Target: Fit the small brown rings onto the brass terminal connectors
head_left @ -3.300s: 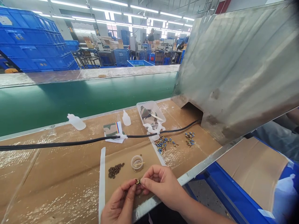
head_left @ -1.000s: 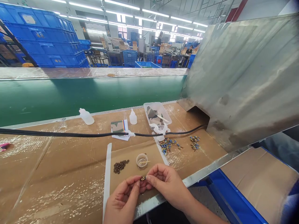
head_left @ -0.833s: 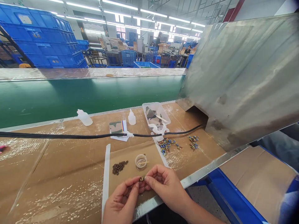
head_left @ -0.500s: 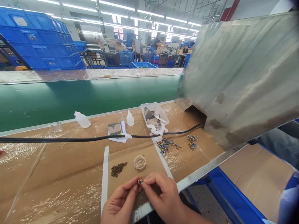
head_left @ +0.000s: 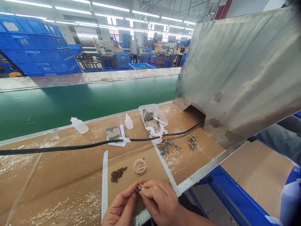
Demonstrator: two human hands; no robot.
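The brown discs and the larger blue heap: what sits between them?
In the head view, a clear cup with a thin stick, then a strip of white tape.

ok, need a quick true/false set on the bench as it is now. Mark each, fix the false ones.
1. The left hand and right hand meet at one small multicoloured piece. True.
2. A pile of brown discs lies left of the round cup in the picture. True.
3. The blue-and-yellow parts lie in a single group. False: there is a larger group and a smaller group.
4. Both white bottles are inside the clear tray. False: the left bottle and right bottle are outside it.
5. The black cable runs beyond the cup. True.
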